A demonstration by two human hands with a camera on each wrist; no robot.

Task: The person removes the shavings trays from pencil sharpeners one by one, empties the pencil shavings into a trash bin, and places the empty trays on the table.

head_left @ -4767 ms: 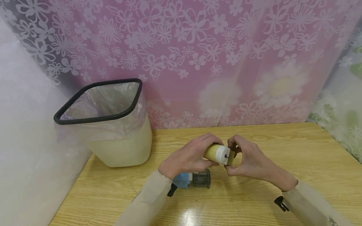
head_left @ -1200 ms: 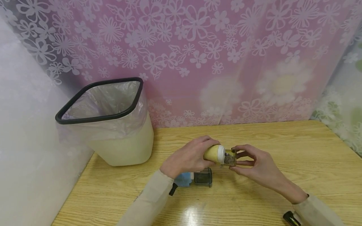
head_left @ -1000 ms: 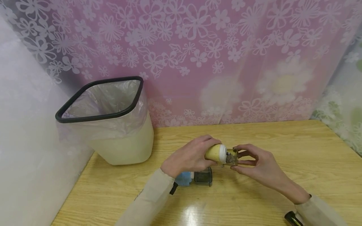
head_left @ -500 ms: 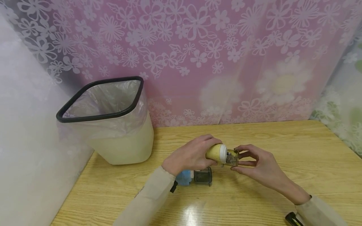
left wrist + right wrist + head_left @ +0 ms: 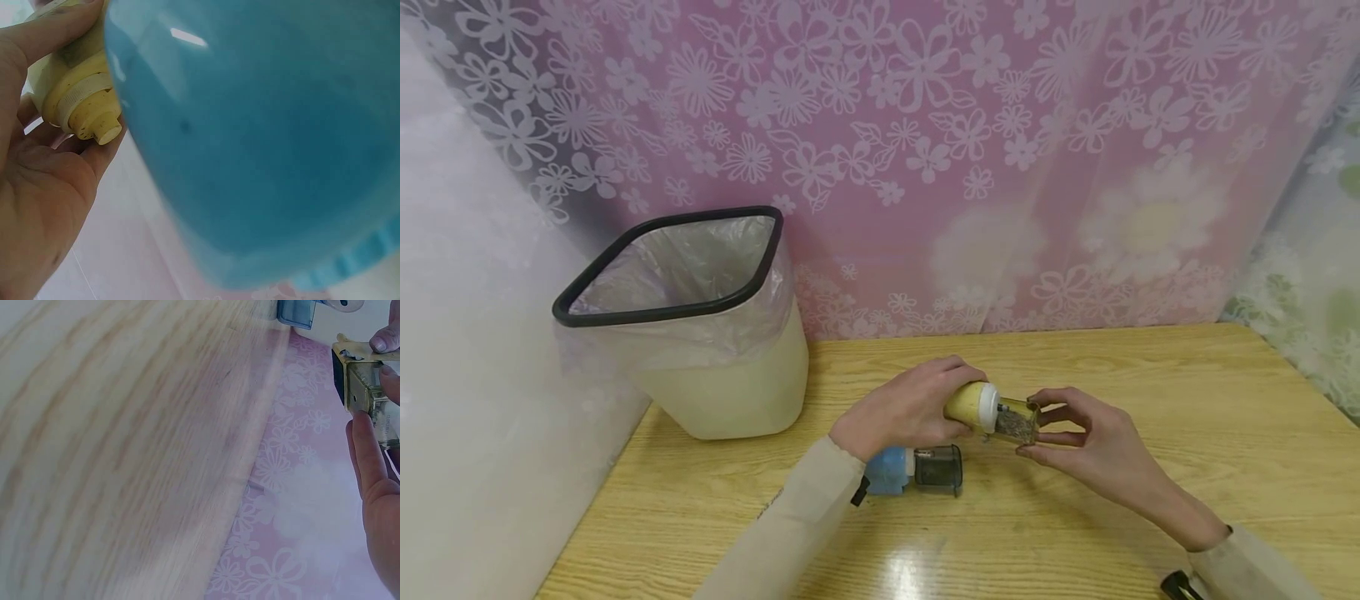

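Observation:
My left hand (image 5: 910,408) grips a yellow pencil sharpener (image 5: 966,405) with a white collar, tilted above the table. A small dark shaft sticks out of the collar. With fingertips and thumb, my right hand (image 5: 1101,442) pinches its clear bin (image 5: 1018,422), drawn partly away from the collar and holding grey-brown shavings. In the left wrist view the sharpener's stepped yellow end (image 5: 94,112) shows beside the palm. A similar blue sharpener (image 5: 887,471) with a dark see-through bin (image 5: 938,469) lies under the left wrist, partly hidden; its blue body (image 5: 262,144) fills much of the left wrist view.
A cream waste bin (image 5: 730,400) with a black rim and plastic liner stands at the table's left. Behind the wooden table (image 5: 1075,517) hangs a pink flowered curtain (image 5: 880,250). A black strap end (image 5: 1180,585) hangs by the right sleeve.
Earlier the clear bin sat close to the sharpener's collar; my right hand has drawn it to the right, and the shavings show more. The left hand has hardly moved.

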